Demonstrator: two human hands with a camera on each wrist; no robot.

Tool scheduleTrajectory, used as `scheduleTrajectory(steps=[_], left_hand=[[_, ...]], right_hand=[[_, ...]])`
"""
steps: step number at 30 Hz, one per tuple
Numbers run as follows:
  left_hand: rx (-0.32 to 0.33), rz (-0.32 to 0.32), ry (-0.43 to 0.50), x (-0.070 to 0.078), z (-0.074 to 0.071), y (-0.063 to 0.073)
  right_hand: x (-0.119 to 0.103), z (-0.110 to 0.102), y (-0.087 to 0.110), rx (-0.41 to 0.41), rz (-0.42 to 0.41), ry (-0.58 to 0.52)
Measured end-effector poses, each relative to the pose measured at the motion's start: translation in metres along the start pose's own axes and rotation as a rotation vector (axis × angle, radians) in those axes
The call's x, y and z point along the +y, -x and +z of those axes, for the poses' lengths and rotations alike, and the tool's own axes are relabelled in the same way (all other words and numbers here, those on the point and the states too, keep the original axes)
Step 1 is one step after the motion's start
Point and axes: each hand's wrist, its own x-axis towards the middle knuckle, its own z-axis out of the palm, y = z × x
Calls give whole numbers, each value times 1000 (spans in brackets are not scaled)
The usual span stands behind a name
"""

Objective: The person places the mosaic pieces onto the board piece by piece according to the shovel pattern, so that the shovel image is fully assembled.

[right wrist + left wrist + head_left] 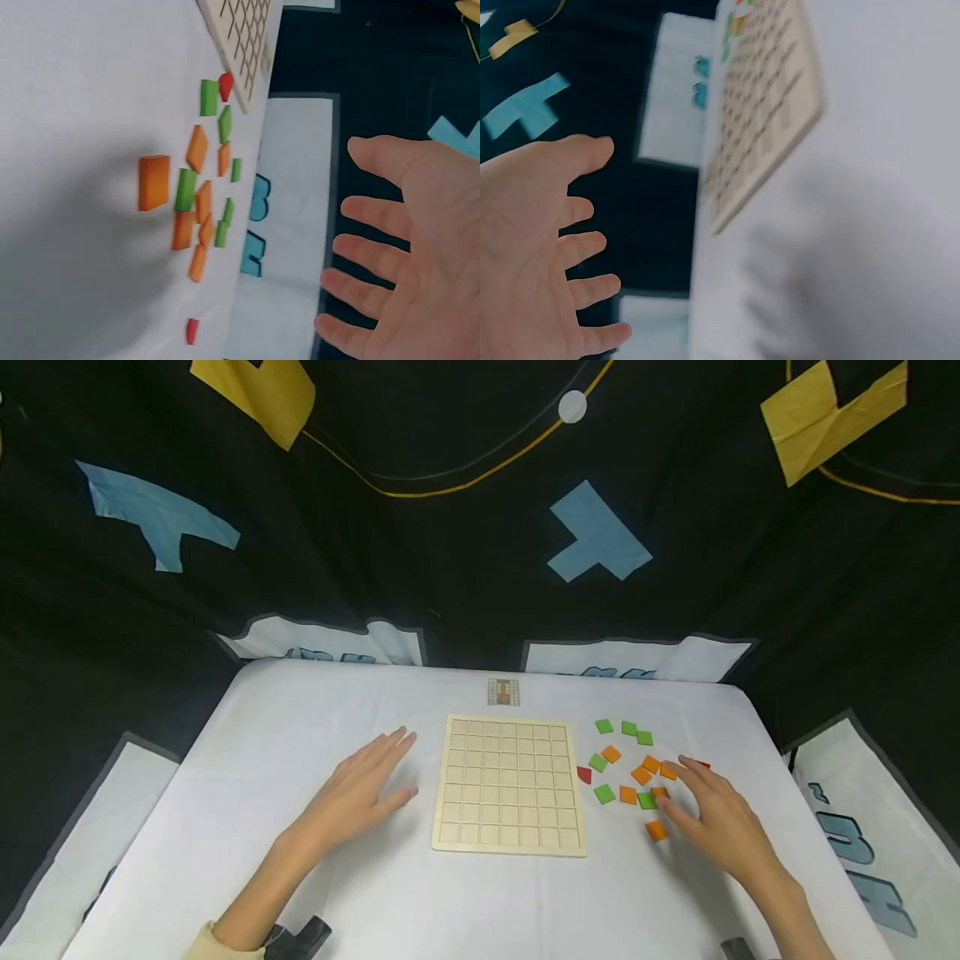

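Between the two hands lies a pale wooden grid board (510, 785) with rows of square recesses. My left hand (358, 789) hovers to its left with fingers extended, holding nothing; in the left wrist view the hand (536, 255) shows spread fingertips. On the right, my right hand (716, 818) hangs over the edge of a scatter of small square tiles, fingers relaxed and nothing held. Orange tiles (656, 831) and green tiles (604, 794) lie flat there. One red piece (584, 774) with a rounded edge sits by the board's right side; another red piece (193, 331) is partly hidden in the head view.
A small printed pattern card (503, 692) lies behind the board. White cloth (450, 910) covers the table. Dark curtains (450, 568) with blue and yellow shapes hang behind it.
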Motion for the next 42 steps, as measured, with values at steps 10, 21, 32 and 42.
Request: scheduleTrajectory(steps=[10, 21, 32, 42], left_hand=[[-211, 39, 79, 14, 51, -4], [-318, 5, 50, 20, 77, -4], [-328, -1, -13, 21, 76, -3], [-332, -18, -45, 18, 79, -4]], right_hand=[[15, 12, 1, 28, 39, -189], [29, 28, -3, 132, 32, -285], [34, 32, -17, 103, 53, -312], [51, 38, -47, 72, 28, -358]])
